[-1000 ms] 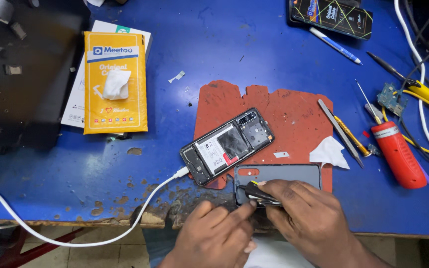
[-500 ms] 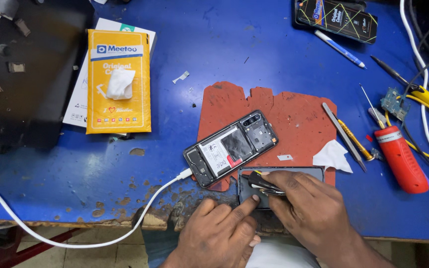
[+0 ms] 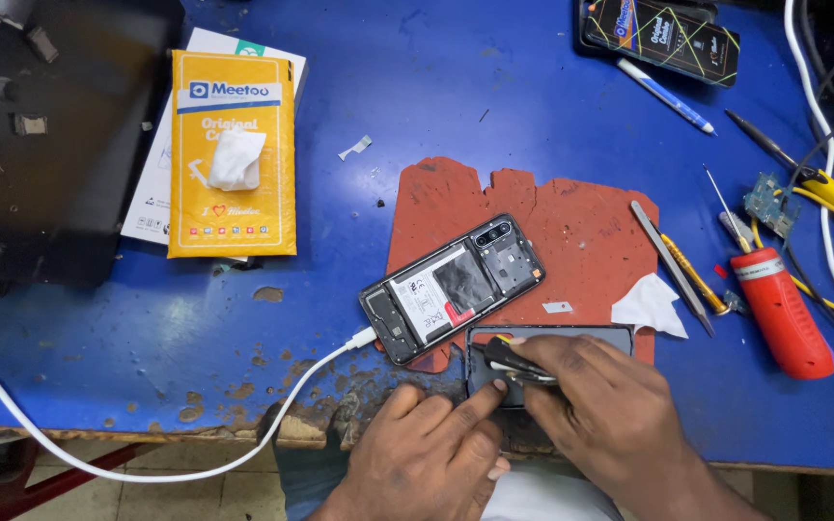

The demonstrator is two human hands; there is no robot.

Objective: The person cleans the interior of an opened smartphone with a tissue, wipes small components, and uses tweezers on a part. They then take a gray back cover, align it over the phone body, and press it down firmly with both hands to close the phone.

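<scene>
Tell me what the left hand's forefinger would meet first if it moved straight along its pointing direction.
Probably the black tool tip held by the right hand, over the dark back cover; the left hand forefinger almost touches it.

Worn blue-painted workbench (image 3: 243, 328), chipped front edge, tiled floor (image 3: 176, 497) below, red table leg (image 3: 21, 482)

Both hands sit at the near edge of the blue worktop (image 3: 243, 318), close together. The left hand (image 3: 427, 453) lies palm down, index finger stretched forward and pressing. The right hand (image 3: 596, 415) curls beside it, its fingers (image 3: 542, 362) pinched around a small dark tool (image 3: 514, 365).
</scene>
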